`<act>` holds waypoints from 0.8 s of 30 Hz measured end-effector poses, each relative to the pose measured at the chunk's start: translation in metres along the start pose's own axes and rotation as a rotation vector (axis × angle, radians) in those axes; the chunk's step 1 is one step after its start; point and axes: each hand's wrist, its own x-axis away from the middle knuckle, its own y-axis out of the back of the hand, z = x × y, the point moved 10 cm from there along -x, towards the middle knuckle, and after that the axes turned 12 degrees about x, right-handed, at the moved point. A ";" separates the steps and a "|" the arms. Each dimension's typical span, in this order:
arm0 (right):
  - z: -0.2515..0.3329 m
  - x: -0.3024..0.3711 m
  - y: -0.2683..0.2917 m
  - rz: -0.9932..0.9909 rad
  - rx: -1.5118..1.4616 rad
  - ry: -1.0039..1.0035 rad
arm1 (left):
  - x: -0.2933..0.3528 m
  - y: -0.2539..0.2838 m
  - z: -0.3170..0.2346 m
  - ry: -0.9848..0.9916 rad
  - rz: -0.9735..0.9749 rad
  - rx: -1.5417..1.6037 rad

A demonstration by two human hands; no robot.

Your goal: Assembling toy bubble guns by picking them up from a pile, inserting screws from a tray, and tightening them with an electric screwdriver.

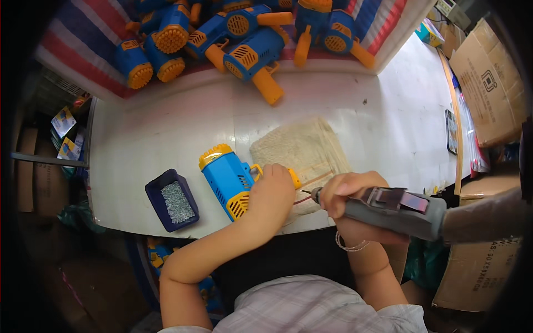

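Note:
A blue and yellow toy bubble gun [223, 176] lies on the white table in front of me. My left hand [272, 191] is closed over its handle side, and the yellow handle end sticks out past my fingers. My right hand [351, 195] is wrapped round a grey electric screwdriver [391, 215], held nearly level. Its thin bit points left at the handle end; whether it touches is too small to tell. A beige cloth [297, 145] lies partly under the handle. Left of the toy stands a dark blue tub [153, 191] of small silvery screws [176, 202].
Several more blue and yellow bubble guns [255, 53] are piled in a striped-lined bin [191, 86] at the table's far side. A phone [451, 132] lies by the right edge. Cardboard boxes [488, 83] stand on the right, and printed packages [64, 122] at the left.

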 end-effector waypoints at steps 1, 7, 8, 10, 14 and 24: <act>-0.009 0.000 -0.003 0.025 -0.006 -0.027 | 0.000 0.001 0.007 0.002 -0.011 0.143; -0.030 0.000 -0.008 0.065 0.116 -0.081 | -0.003 0.012 0.020 -0.031 -0.023 0.523; -0.032 0.001 -0.008 0.056 0.134 -0.091 | -0.002 0.011 0.021 -0.026 -0.023 0.527; -0.036 0.002 -0.007 0.053 0.154 -0.104 | -0.001 0.011 0.019 -0.055 -0.036 0.481; -0.035 -0.001 -0.020 0.202 -0.078 -0.040 | 0.000 0.010 0.020 -0.021 -0.030 0.504; -0.028 -0.002 -0.009 0.046 -0.168 0.064 | 0.003 0.014 0.021 -0.082 -0.130 0.335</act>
